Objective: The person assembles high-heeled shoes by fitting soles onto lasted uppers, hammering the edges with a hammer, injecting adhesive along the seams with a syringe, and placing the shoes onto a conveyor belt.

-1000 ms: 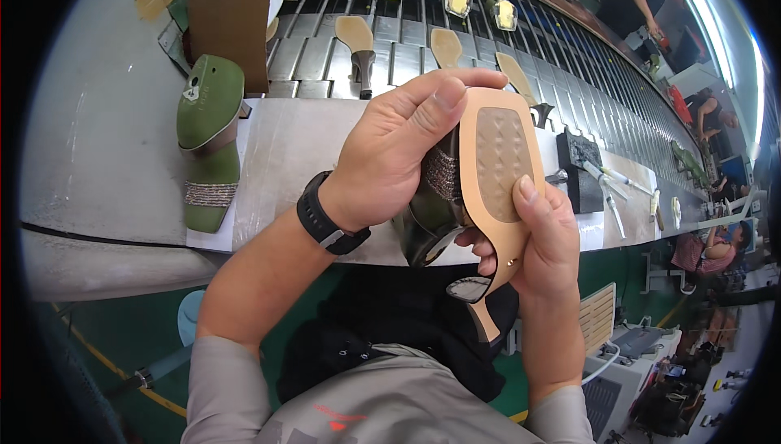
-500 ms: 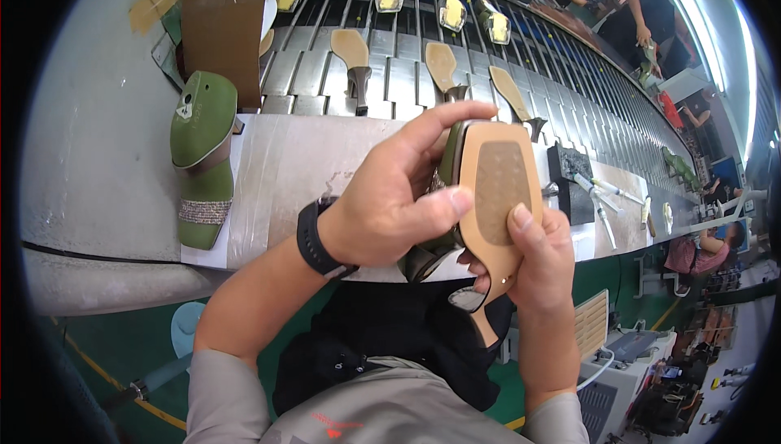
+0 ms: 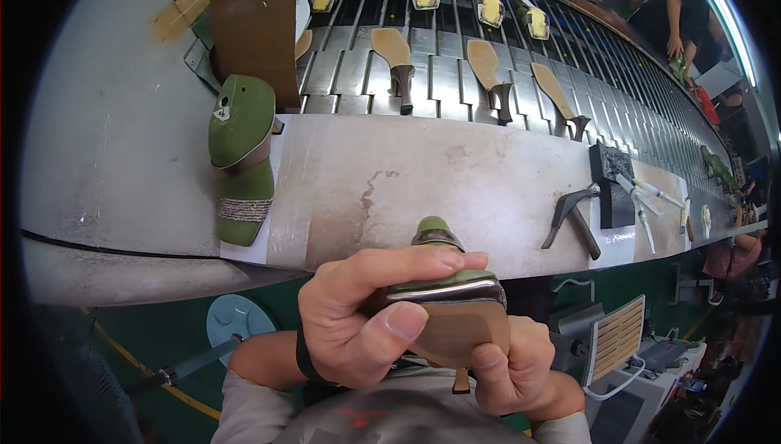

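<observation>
Tan sole (image 3: 455, 334) and green shoe (image 3: 460, 280) held together at 5 o'clock, by the near edge of the bench (image 3: 464, 176): left hand (image 3: 358, 314) has fingers closed across the shoe, thumb at the sole; right hand (image 3: 517, 367) has fingers gripping the sole's right side. Hammer (image 3: 584, 234) lies at 3 o'clock, second green shoe (image 3: 244, 131) at 10, three heeled soles (image 3: 482, 62) between 12 and 2.

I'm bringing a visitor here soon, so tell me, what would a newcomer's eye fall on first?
First, the green shoe with its tan sole at lower centre, held by the left grip and right grip. Next, a second green shoe lying on the left of the table. Beyond that, dark-heeled soles lie spaced along the metal conveyor.
</observation>
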`<state>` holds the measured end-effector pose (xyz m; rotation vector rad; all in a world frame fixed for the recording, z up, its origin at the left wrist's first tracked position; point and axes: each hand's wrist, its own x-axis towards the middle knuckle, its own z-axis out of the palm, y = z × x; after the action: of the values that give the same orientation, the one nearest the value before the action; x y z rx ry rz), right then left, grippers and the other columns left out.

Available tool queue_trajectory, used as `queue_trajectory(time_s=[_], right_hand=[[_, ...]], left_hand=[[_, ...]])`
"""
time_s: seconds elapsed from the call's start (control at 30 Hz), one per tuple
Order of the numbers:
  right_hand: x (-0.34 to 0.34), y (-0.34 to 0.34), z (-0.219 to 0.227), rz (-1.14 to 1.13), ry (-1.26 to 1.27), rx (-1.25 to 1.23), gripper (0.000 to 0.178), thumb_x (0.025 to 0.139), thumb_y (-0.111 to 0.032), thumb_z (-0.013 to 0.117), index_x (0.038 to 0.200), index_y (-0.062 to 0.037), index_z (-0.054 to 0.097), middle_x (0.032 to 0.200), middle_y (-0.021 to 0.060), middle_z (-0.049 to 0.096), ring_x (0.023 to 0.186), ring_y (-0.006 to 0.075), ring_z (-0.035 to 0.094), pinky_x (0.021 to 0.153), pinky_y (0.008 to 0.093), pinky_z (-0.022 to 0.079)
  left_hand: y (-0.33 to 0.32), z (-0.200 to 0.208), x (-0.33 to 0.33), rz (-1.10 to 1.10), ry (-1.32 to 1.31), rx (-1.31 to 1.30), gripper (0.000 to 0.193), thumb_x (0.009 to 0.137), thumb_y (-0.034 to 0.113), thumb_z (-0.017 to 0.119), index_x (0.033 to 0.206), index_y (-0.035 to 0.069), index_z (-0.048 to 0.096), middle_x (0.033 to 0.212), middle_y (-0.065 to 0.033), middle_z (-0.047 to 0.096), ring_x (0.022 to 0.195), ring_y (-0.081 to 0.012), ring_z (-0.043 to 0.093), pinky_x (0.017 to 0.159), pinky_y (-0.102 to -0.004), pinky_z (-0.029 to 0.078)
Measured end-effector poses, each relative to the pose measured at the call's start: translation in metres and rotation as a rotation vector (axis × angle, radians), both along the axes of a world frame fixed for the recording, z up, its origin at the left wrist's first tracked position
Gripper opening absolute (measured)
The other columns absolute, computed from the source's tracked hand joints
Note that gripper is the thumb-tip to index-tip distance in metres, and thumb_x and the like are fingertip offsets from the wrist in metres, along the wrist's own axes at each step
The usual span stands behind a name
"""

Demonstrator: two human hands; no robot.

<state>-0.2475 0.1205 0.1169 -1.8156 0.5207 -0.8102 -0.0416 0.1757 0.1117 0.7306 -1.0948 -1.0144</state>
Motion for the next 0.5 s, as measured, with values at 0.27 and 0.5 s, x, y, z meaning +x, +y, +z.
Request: queue_trajectory(time_s=[0.27, 0.5], right_hand=[[0.017, 0.002, 0.010, 0.064, 0.060, -0.038, 0.019, 0.101, -0.013, 0.070, 0.087, -0.0001, 0.070, 0.067, 0.0113, 0.060, 0.054, 0.0307, 0.058, 0.051, 0.0389, 0.048], [0.019, -0.003, -0.001, 0.138, 0.076, -0.016, 0.015, 0.097, -0.014, 0.076, 0.091, -0.0003, 0.071, 0.070, 0.0122, 0.062, 0.059, 0.0324, 0.061, 0.055, 0.0407, 0.050]], left_hand=[[0.002, 0.019, 0.012, 0.144, -0.046, 0.073, 0.022, 0.104, 0.018, 0.063, 0.118, 0.003, 0.056, 0.110, -0.0257, 0.073, 0.108, -0.0348, 0.076, 0.111, -0.0547, 0.052], [0.000, 0.028, 0.023, 0.269, -0.412, 0.068, 0.013, 0.100, 0.010, 0.065, 0.105, 0.004, 0.055, 0.096, -0.0162, 0.068, 0.094, -0.0283, 0.074, 0.103, -0.0512, 0.057]])
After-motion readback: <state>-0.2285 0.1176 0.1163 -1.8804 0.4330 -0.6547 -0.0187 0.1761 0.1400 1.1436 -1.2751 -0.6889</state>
